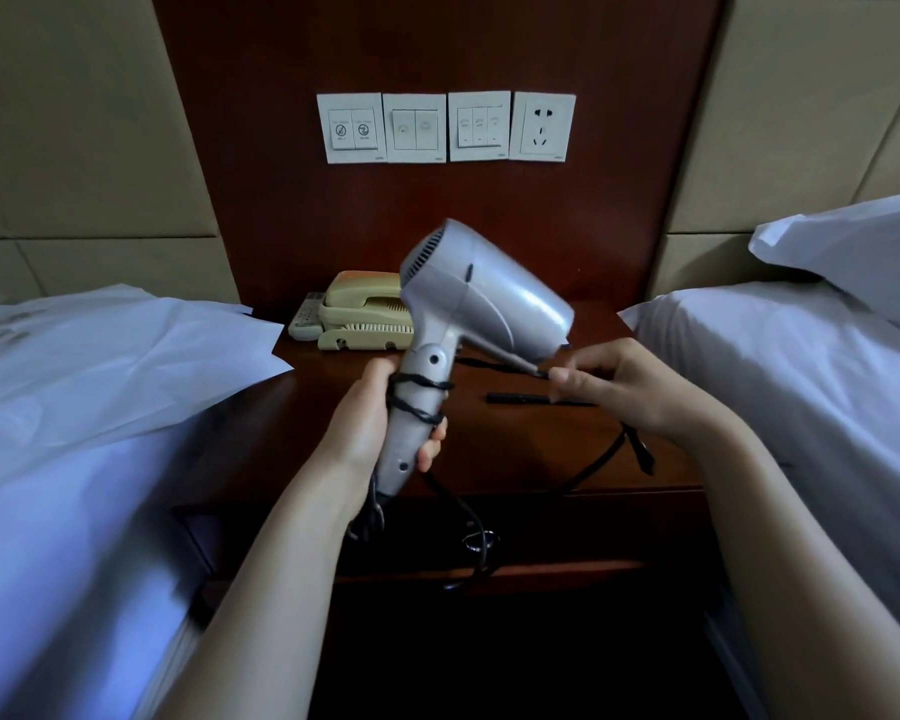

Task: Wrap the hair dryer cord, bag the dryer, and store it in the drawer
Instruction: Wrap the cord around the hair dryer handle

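A silver hair dryer (481,298) is held upright above the wooden nightstand (494,449), nozzle pointing right. My left hand (372,423) grips its handle, where the black cord (417,402) makes a few turns. My right hand (619,381) pinches a stretch of that cord just right of the handle. The rest of the cord loops down over the nightstand's front edge, and its plug hangs near my right wrist. A white bag (105,366) lies flat on the left bed. An open drawer (515,579) shows dark below the nightstand top.
A beige telephone (365,319) and a remote control (306,317) sit at the back of the nightstand. A thin black object (536,400) lies on its top. Wall switches and a socket (541,127) are above. White beds flank both sides.
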### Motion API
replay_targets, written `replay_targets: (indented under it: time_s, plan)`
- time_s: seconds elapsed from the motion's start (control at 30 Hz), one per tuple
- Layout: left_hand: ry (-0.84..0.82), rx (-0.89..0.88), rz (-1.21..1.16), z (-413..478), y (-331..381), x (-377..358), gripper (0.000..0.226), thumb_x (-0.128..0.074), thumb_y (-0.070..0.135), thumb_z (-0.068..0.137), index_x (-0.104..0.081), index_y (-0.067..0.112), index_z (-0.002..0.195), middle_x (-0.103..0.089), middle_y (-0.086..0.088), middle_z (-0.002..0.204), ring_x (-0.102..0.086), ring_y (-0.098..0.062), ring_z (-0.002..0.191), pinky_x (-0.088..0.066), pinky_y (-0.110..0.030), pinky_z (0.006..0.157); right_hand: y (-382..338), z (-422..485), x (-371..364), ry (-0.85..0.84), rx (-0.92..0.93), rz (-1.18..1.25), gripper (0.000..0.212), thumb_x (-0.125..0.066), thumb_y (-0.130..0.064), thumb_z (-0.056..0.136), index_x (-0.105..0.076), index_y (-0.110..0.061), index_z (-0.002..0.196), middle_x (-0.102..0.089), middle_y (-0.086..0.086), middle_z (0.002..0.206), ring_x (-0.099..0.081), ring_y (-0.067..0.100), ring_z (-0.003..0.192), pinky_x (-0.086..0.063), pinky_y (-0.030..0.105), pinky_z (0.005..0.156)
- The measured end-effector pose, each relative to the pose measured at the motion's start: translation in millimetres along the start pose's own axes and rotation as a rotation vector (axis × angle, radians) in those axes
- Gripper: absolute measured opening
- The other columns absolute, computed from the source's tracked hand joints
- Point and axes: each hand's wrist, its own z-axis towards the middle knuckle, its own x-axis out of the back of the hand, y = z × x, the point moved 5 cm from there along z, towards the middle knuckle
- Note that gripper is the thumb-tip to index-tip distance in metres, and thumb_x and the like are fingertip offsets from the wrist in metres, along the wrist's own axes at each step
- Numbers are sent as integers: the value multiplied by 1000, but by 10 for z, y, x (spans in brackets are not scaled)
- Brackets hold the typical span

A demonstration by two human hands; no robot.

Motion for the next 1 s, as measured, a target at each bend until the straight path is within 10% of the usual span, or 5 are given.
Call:
replay_targets:
  time_s: [0.43,0.57,0.77,1.0]
  plan:
    - [221,-86,36,-72,38,2,24,-64,39,85,-59,16,91,-57,-5,53,-47,-14,41,-39,-21,39,-277,26,-118,-109,-13,-261,14,-64,-31,85,-74,-27,76,-72,4,78,-64,32,81,-52,48,77]
    - [330,-175,90,-95,63,8,15,-64,30,84,-58,17,82,-55,-2,51,-46,-15,40,-38,-21,40,-460,33,-187,-92,71,-270,19,-63,-27,87,-69,-29,69,-67,-7,65,-63,26,72,-49,34,66]
    - [448,-392,503,-137,162,-24,15,-62,27,81,-56,15,86,-58,0,58,-53,-8,38,-43,-22,38,-689,13,-213,-32,184,-311,13,-61,-15,87,-72,-11,82,-69,4,74,-58,15,73,-41,22,63]
    - [404,-388,942,-175,160,-135,36,-60,50,74,-50,22,95,-65,0,83,-61,-32,82,-46,-36,66,-743,40,-282,9,230,-412,17,-58,-16,89,-69,-6,81,-67,9,73,-54,16,69,-41,27,66]
